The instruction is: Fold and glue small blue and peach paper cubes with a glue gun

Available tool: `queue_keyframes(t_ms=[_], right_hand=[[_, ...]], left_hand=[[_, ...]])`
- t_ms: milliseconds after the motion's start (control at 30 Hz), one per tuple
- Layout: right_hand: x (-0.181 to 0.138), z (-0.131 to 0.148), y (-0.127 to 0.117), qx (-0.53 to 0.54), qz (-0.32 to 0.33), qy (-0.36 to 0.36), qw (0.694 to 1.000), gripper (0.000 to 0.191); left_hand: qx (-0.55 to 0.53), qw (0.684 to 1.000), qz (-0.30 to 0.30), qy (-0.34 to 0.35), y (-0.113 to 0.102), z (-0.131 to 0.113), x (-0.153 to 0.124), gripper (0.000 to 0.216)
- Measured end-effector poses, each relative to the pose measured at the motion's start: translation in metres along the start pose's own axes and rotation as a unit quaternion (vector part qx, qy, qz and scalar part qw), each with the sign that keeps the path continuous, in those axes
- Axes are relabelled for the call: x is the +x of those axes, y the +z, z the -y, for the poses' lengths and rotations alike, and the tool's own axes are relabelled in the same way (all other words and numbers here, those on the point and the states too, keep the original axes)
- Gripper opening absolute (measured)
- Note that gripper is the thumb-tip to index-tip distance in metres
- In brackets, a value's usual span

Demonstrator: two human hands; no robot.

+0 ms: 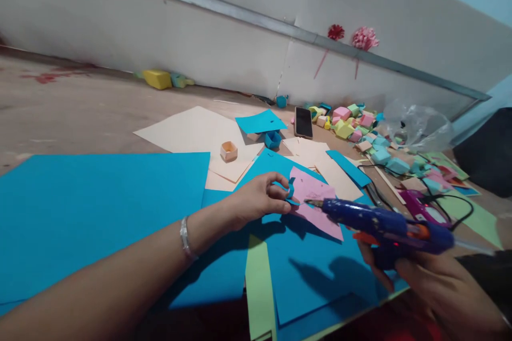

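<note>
My left hand (262, 197) pinches a small folded strip of blue paper (292, 190) over a pink paper sheet (314, 192). A blue hot glue gun (384, 224) is in my right hand (436, 277), its fingers wrapped around the handle near the orange trigger. The gun points left, with its metal nozzle very close to the blue strip; whether they touch I cannot tell. A clear glue stick sticks out of its back end. Under both hands lie blue paper sheets (320, 282) and a light green strip (259, 287).
Beyond the hands are an open peach paper box (229, 152), a small blue box (272, 140) and a phone (303, 122). Coloured paper boxes (352, 125) are heaped at the right beside a plastic bag (416, 125). A purple power strip (426, 208) with black cables sits near the gun.
</note>
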State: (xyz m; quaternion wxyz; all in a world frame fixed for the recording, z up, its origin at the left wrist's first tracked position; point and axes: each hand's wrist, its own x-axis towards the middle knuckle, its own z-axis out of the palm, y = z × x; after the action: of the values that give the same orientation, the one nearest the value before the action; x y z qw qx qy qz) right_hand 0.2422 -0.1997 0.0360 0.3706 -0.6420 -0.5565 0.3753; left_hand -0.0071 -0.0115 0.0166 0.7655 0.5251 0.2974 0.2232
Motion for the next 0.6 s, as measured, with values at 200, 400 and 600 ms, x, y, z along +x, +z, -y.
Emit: queue_keyframes(t_ms=[200, 400, 600], right_hand=[[0.007, 0.001, -0.003, 0.013, 0.010, 0.044, 0.999, 0.038], [0.004, -0.015, -0.003, 0.034, -0.053, 0.086, 0.994, 0.039], [0.007, -0.016, 0.000, 0.012, -0.026, 0.054, 0.998, 0.049]], left_hand=[[0.009, 1.000, 0.019, 0.005, -0.002, 0.004, 0.001, 0.027], [-0.003, 1.000, 0.024, -0.003, -0.001, 0.002, 0.001, 0.025], [0.001, 0.999, 0.036, -0.004, -0.001, 0.001, 0.000, 0.030]])
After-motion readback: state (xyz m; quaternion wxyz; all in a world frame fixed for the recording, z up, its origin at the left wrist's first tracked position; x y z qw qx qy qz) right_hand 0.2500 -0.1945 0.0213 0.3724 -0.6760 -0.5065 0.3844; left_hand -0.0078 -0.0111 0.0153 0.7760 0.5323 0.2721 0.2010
